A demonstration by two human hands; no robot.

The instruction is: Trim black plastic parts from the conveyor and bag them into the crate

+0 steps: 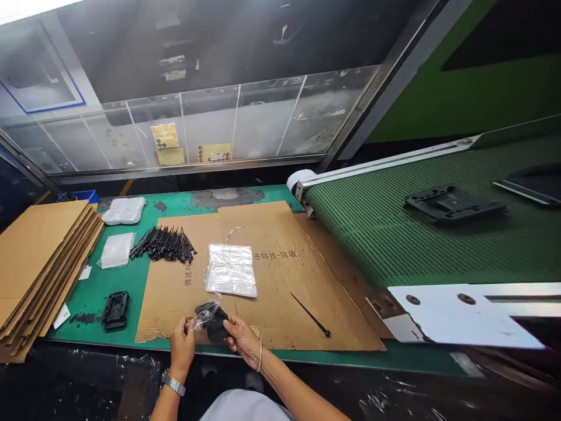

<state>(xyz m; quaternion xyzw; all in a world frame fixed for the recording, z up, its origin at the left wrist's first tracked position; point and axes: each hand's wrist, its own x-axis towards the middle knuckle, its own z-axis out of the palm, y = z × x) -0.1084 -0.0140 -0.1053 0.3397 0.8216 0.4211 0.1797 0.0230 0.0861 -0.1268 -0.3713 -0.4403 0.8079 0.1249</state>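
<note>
Near the front edge of the bench, my left hand pinches a clear plastic bag. My right hand grips a flat black plastic part, which is partly inside or behind the bag; I cannot tell how far in it sits. Just beyond my hands lies a stack of clear plastic bags on the cardboard sheet. A single black cable tie rests on the cardboard to the right. Farther back on the left is a pile of black cable ties.
Stacked flat cardboard stands at the left. A black plastic frame and packs of clear bags lie on the green bench. At right, a green conveyor belt carries black parts. A clear-pocketed panel leans behind.
</note>
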